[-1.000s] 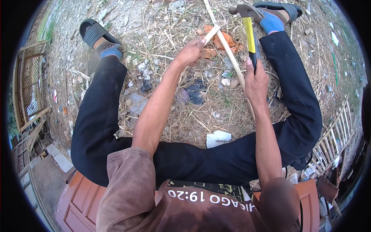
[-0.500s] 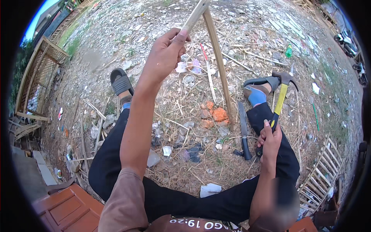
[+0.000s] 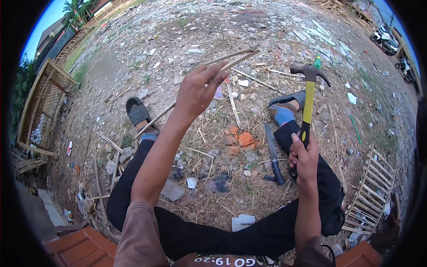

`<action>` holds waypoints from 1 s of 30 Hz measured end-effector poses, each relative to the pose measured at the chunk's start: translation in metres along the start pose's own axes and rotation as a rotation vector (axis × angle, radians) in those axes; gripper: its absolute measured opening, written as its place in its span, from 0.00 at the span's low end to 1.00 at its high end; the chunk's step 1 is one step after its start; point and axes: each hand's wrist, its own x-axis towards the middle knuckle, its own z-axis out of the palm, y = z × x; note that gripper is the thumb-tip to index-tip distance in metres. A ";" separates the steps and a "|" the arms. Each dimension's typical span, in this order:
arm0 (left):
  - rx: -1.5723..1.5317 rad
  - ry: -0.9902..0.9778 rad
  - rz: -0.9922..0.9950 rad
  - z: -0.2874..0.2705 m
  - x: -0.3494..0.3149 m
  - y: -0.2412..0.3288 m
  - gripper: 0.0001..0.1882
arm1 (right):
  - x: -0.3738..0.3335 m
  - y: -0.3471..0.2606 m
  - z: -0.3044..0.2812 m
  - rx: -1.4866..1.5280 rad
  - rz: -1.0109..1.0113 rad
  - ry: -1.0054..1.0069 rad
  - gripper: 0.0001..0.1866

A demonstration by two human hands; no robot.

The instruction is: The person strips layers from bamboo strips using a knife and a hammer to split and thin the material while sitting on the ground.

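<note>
My left hand [image 3: 195, 92] is closed around a pair of thin wooden strips [image 3: 243, 58], whose far ends meet beyond my fingers. Behind my left forearm a length of wooden strip [image 3: 156, 119] slants down toward my left foot; its link with the held pieces is hidden by my hand. In my right hand [image 3: 304, 156] is a claw hammer [image 3: 308, 102], gripped by its black and yellow handle, head up. On the ground beside my right leg lies a knife [image 3: 271, 144] with a dark handle. Broken orange brick pieces [image 3: 245, 139] rest left of it.
My sandalled feet stand apart on littered ground with straw and stones. A slatted wooden rack [image 3: 371, 191] lies at the right, a lattice wooden frame [image 3: 46, 98] leans at the left. A green bottle [image 3: 317, 61] lies beyond the hammer. Motorbikes [image 3: 386, 39] stand far right.
My left hand has turned the joined strips from upright to slanting, lowering their joined end and moving it right. The hammer has risen slightly and shifted left in my right hand.
</note>
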 end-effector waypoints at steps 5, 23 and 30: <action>0.043 -0.422 0.017 0.060 -0.092 -0.008 0.21 | 0.006 0.003 -0.029 -0.048 0.107 0.002 0.11; 0.212 -0.672 0.172 0.132 -0.243 -0.053 0.25 | -0.083 0.169 -0.046 -0.656 0.351 -0.095 0.14; 0.261 -0.902 -0.057 0.138 -0.216 -0.031 0.35 | -0.145 0.188 -0.001 -0.509 0.499 0.089 0.16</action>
